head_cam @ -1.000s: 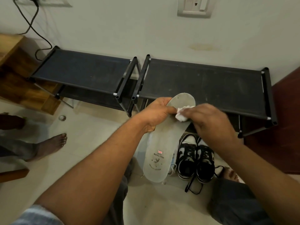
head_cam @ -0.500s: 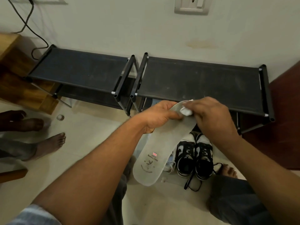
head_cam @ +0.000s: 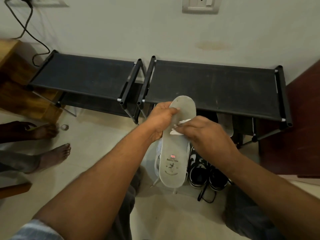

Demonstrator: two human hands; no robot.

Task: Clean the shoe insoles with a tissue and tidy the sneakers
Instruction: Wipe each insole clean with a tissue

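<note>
L hand [head_cam: 160, 121] grips 1 flat grey foam insole [head_cam: 174, 153]; R hand [head_cam: 206, 132] pinches crumpled white tissue [head_cam: 180, 126] on it. 2 black-white sneakers [head_cam: 207, 172] below.

We see only a crumpled corner of the white tissue [head_cam: 183, 121]; the rest lies under the fingers of the right hand [head_cam: 206, 134], which pinches it against the grey foam insole [head_cam: 174, 149]. The left hand [head_cam: 161, 120] grips the insole's edge and covers part of it. The print on its heel is too small to read. Behind it a pale sneaker [head_cam: 158, 150] shows as a sliver. A second grey insole [head_cam: 225, 125] is half hidden beneath the black rack shelf [head_cam: 216, 87]. The top edge cuts the white wall socket [head_cam: 200, 6].
</note>
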